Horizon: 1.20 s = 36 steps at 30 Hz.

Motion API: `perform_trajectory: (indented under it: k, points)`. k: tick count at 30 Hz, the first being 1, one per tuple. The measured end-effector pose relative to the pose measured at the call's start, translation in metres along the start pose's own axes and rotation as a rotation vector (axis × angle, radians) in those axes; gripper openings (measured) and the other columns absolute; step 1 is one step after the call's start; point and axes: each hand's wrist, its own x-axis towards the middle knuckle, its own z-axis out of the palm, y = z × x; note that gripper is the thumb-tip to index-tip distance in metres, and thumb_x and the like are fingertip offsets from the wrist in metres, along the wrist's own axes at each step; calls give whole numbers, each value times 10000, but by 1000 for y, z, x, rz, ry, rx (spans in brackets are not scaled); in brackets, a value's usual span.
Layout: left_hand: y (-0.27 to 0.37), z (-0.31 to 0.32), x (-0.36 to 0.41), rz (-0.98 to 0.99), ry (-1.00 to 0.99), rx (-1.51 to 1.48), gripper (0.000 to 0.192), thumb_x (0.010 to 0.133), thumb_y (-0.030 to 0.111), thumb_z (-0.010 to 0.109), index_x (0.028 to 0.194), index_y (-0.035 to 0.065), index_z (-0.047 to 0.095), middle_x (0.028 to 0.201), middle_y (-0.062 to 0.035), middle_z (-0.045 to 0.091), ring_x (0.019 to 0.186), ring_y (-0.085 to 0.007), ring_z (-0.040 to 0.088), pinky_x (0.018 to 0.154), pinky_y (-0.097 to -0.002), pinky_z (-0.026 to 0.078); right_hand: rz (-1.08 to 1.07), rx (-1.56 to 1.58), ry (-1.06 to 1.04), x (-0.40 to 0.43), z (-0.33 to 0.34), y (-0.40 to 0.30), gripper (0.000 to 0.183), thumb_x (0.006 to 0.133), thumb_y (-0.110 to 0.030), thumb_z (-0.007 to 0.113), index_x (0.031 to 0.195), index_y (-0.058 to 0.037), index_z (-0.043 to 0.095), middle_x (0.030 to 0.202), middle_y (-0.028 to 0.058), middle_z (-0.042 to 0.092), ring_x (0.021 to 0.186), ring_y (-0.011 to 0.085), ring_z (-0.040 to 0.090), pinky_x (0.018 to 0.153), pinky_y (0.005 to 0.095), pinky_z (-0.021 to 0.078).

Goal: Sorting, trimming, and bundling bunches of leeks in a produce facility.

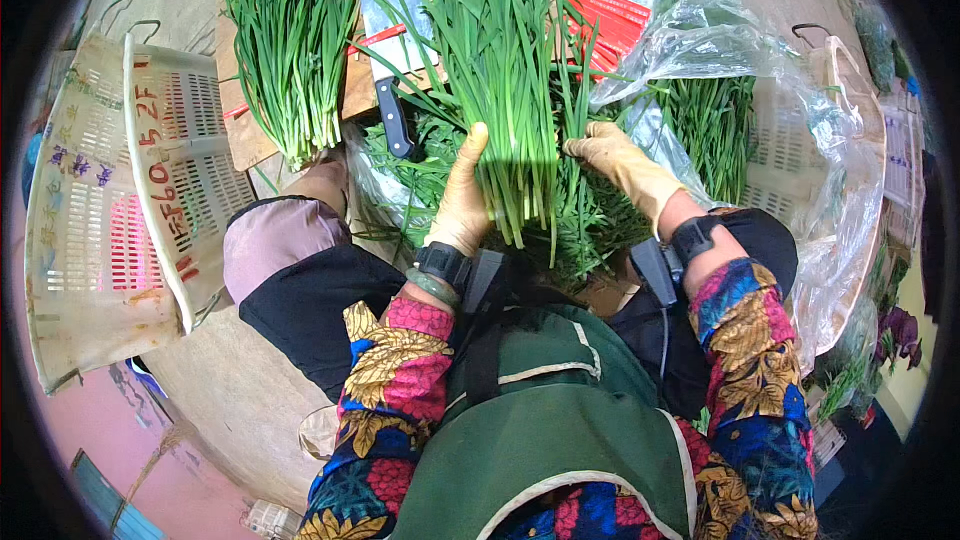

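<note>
My gloved left hand point(459, 202) grips a thick bunch of green garlic chives point(499, 82), thumb along its left side, the pale stem ends pointing toward me. To the bunch's right, my gloved right hand point(626, 169) pinches a few loose chive stalks point(576, 109) between thumb and fingers. Another chive bunch point(296, 52) lies on a wooden board point(244, 139) at the left. Between the two bunches rests a cleaver point(396, 22) with a black handle, a red strip point(377, 38) lying across its blade.
Leafy trimmings point(420, 157) heap below my hands. Red printed strips point(604, 19) fan out at the back right. More chives point(709, 127) lie in a crate point(855, 135) lined with clear plastic point(720, 37). Stacked plastic crates point(154, 187) stand at the left.
</note>
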Motion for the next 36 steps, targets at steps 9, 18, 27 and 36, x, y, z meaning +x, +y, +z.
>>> perform_trajectory:
  k: [9,18,27,36]
  points:
    - [1,11,-8,-2,-25,11,703,825,569,619,1280,50,487,1171,-130,590,1018,-256,591,907,-407,489,-123,324,-269,-54,-12,-56,235,873,-243,656,821,-18,612,655,27,584,526,80,534,457,195,423]
    - [-6,25,-9,-117,-189,-164,742,845,580,572,1372,86,404,1314,-180,506,1144,-383,534,975,-675,362,-540,-305,117,-47,-3,-45,401,849,-364,666,948,18,591,782,110,589,710,255,576,660,371,465]
    - [-3,37,-9,67,-112,17,745,877,598,498,1313,-3,443,1197,-188,573,1047,-313,604,914,-449,501,-342,-686,114,-94,-33,-65,534,911,-497,504,911,26,612,777,221,635,763,386,622,721,433,485]
    - [-5,28,-2,33,-202,23,768,854,585,548,1329,-7,433,1231,-202,561,1061,-322,600,905,-465,504,-272,-794,-1016,-125,38,-36,398,887,-343,562,1116,-20,601,1007,198,653,930,340,621,827,377,476]
